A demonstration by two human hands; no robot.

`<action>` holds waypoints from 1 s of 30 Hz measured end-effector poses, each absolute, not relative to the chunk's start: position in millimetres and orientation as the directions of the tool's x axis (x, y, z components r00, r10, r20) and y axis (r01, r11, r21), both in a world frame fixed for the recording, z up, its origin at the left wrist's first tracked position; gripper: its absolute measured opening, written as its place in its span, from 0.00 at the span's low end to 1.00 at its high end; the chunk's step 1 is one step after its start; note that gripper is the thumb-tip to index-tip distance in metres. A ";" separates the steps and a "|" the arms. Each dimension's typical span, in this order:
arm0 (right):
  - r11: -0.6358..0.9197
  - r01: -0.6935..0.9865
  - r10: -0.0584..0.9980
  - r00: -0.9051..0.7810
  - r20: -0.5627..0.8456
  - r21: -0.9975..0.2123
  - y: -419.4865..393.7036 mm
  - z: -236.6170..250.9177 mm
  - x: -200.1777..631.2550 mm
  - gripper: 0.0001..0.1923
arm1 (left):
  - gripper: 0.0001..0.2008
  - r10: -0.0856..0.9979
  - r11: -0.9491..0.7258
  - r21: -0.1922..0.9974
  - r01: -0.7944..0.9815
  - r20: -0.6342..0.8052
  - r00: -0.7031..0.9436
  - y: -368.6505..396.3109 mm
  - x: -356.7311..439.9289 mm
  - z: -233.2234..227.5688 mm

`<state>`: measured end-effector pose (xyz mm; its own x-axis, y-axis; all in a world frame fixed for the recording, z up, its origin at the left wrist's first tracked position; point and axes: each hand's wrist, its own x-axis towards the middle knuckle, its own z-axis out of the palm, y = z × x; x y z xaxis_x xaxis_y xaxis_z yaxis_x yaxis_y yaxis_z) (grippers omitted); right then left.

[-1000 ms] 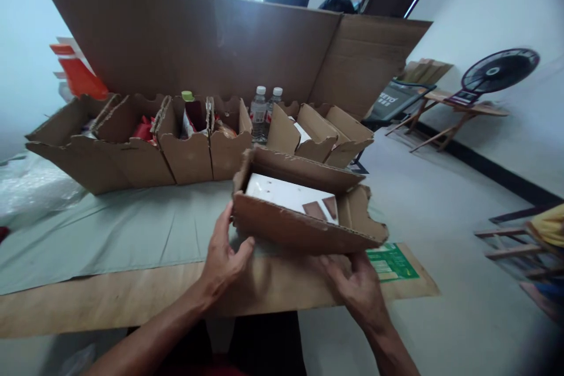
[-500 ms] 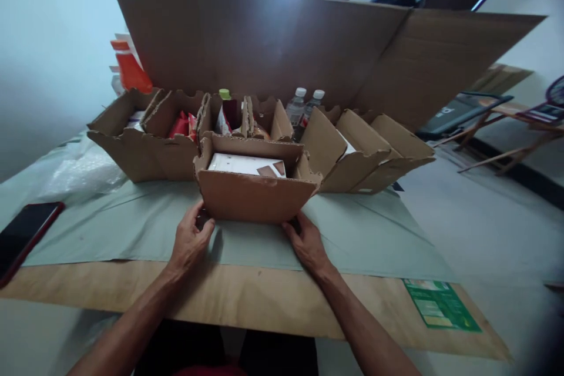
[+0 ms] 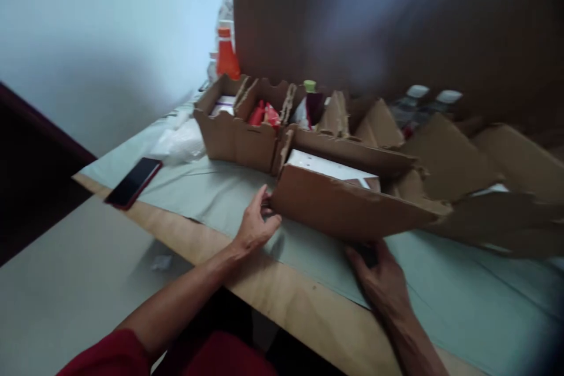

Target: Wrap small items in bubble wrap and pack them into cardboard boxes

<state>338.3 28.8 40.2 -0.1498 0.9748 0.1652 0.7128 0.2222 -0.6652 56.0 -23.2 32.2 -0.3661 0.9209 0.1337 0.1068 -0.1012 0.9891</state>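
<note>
In the middle stands a cardboard bin point(image 3: 352, 202) with an open top, and a white carton point(image 3: 332, 165) with a brown patch lies inside it. My left hand point(image 3: 256, 220) is at the bin's lower left corner, thumb and fingers apart and nothing between them. By the lower front edge, towards the right, is my right hand point(image 3: 381, 270); its thumb stands away from the fingers, and the bin's edge partly hides the fingertips. Whether either hand touches the bin I cannot tell for certain.
More cardboard bins point(image 3: 235, 138) stand in a row behind, some with red packets point(image 3: 264, 114). A tall cardboard panel point(image 3: 308, 23) rises at the back. Two white-capped bottles point(image 3: 412, 103) and an orange bottle point(image 3: 227, 59) stand there. A phone point(image 3: 134, 182) and clear plastic point(image 3: 183, 141) lie left.
My view has swung to the left, so the bins and both hands appear further right. The hands stay near the front bin's lower corners.
</note>
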 end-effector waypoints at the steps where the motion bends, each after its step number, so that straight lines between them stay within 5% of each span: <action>1: 0.208 0.713 0.977 -0.123 0.172 -0.669 30.9 36.8 339.5 0.28 | 0.42 0.924 -0.103 0.993 0.057 0.116 -0.365 -24.1 54.0 31.9; 4: 0.177 0.675 0.977 -0.034 0.211 -0.716 35.6 29.2 343.4 0.33 | 0.41 0.902 -0.178 0.975 0.135 0.217 -0.374 -32.4 39.6 34.1; 9: 0.120 0.635 0.990 -0.017 0.142 -0.763 34.8 37.4 347.5 0.21 | 0.15 0.774 -0.024 0.775 0.632 0.414 -0.479 -47.5 -36.3 50.6; 20: -0.072 0.722 0.997 0.081 -0.019 -0.688 39.3 48.4 345.7 0.13 | 0.11 0.527 0.448 0.649 0.615 0.364 -0.768 14.8 -236.0 102.0; 30: -0.054 0.694 0.997 0.079 0.002 -0.718 38.1 55.1 340.1 0.08 | 0.01 0.538 0.307 0.565 0.766 0.561 -0.629 -9.5 -194.2 118.4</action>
